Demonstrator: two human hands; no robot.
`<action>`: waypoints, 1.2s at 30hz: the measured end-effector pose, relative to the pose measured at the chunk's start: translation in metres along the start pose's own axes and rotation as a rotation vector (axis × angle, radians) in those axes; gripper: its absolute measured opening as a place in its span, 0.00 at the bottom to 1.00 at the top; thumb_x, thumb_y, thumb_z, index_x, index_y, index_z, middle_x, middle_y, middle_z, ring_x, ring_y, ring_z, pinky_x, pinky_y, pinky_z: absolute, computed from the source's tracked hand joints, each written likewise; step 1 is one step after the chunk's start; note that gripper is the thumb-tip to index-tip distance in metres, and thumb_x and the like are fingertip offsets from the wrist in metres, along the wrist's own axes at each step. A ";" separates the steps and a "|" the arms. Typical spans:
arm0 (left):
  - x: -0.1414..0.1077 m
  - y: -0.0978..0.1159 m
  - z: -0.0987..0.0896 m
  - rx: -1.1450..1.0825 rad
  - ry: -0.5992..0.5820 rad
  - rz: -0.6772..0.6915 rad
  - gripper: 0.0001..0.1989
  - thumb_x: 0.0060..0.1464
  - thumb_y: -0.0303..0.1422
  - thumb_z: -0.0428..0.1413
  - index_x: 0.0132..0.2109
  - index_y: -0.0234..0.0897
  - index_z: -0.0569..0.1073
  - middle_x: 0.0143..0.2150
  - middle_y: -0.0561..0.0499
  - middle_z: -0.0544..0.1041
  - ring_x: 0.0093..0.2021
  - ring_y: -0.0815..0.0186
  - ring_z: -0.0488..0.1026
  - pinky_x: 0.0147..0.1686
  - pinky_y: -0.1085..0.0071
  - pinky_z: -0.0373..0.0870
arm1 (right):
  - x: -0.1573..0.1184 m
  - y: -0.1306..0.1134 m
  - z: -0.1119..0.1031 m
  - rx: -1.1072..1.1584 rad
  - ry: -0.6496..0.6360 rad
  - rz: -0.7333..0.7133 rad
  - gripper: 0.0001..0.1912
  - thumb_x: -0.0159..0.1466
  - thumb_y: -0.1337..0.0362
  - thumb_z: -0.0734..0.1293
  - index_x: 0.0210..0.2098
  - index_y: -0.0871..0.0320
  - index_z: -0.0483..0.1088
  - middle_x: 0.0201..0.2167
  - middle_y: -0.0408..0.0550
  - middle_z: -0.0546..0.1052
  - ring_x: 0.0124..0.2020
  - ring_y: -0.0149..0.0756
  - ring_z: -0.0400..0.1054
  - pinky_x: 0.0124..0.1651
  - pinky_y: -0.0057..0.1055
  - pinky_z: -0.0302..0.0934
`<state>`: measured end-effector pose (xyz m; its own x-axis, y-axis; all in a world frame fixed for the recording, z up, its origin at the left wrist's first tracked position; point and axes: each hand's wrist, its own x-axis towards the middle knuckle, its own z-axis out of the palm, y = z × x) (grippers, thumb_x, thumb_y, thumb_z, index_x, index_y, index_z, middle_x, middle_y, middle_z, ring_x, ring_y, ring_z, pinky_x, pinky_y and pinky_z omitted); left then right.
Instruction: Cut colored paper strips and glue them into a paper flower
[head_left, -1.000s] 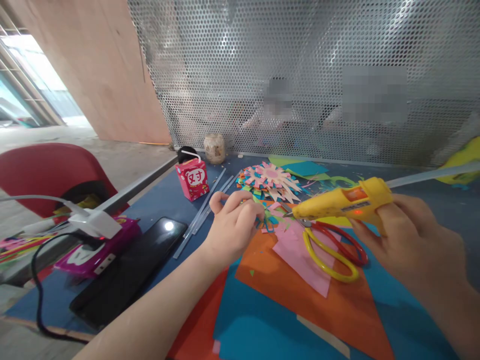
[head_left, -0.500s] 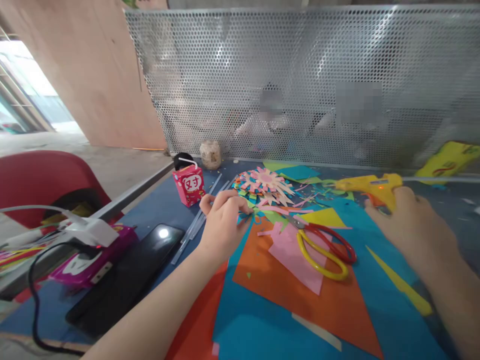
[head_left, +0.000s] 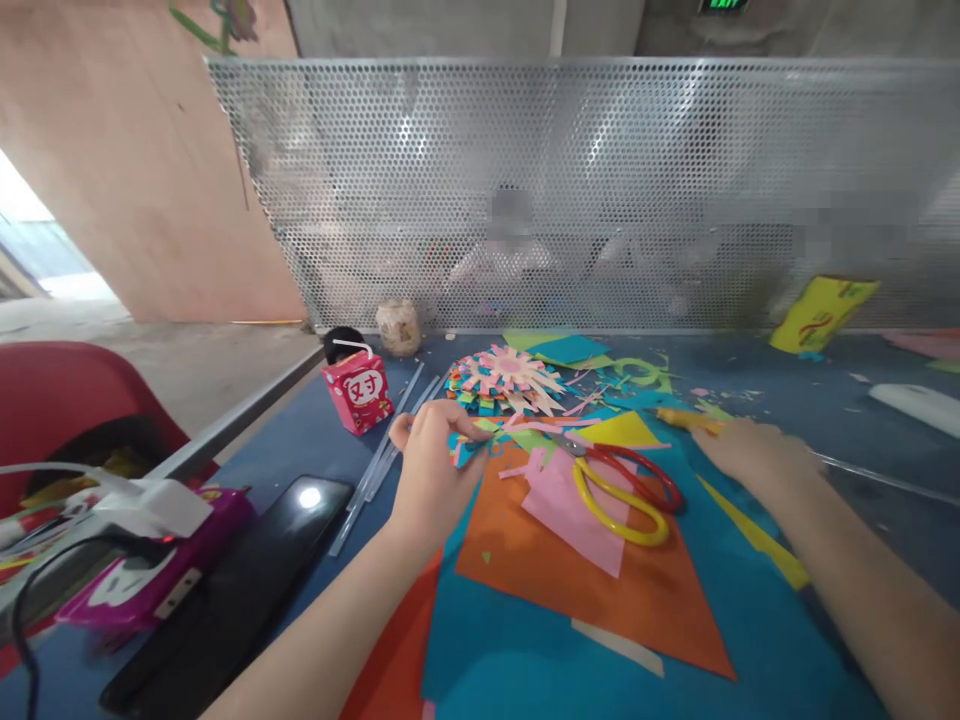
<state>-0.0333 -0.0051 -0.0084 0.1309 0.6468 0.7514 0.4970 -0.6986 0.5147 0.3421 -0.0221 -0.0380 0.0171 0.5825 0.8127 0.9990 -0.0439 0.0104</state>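
Glue gun (head_left: 678,418) sits under the outstretched right hand (head_left: 757,460), grip hidden; left hand (head_left: 439,462) pinches paper (head_left: 466,452).

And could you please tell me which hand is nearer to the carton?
Left. The left hand is right of the carton; the right hand is much farther right, at the glue gun.

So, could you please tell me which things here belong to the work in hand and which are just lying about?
Likely in use:
small paper piece, in the left hand
yellow glue gun, at the right hand
scissors
coloured sheets
clear sticks
fringed paper flowers

Likely just lying about:
drink carton
phone
jar
yellow packet
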 end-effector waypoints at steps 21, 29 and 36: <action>0.001 0.016 0.002 -0.522 0.006 -0.221 0.20 0.43 0.25 0.61 0.36 0.42 0.56 0.27 0.59 0.72 0.33 0.68 0.73 0.40 0.64 0.69 | 0.001 -0.183 -0.059 0.470 0.208 -0.476 0.41 0.56 0.72 0.68 0.64 0.56 0.47 0.51 0.54 0.72 0.51 0.45 0.67 0.47 0.44 0.66; -0.008 0.011 -0.004 -0.219 -0.036 0.157 0.16 0.47 0.20 0.57 0.38 0.43 0.60 0.30 0.56 0.76 0.36 0.64 0.73 0.42 0.58 0.59 | 0.000 -0.184 -0.074 0.409 0.160 -0.463 0.35 0.57 0.71 0.68 0.62 0.64 0.53 0.50 0.59 0.71 0.53 0.46 0.64 0.50 0.45 0.63; -0.002 0.017 -0.011 -0.012 -0.118 0.258 0.08 0.46 0.24 0.58 0.30 0.41 0.67 0.30 0.59 0.77 0.32 0.68 0.73 0.41 0.63 0.52 | 0.000 -0.179 -0.079 0.395 0.099 -0.502 0.18 0.58 0.70 0.67 0.48 0.62 0.68 0.45 0.57 0.74 0.47 0.44 0.67 0.49 0.43 0.63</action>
<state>-0.0346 -0.0218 0.0035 0.3512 0.4780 0.8051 0.4239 -0.8479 0.3185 0.1599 -0.0783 0.0059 -0.4411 0.3763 0.8148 0.8249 0.5276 0.2029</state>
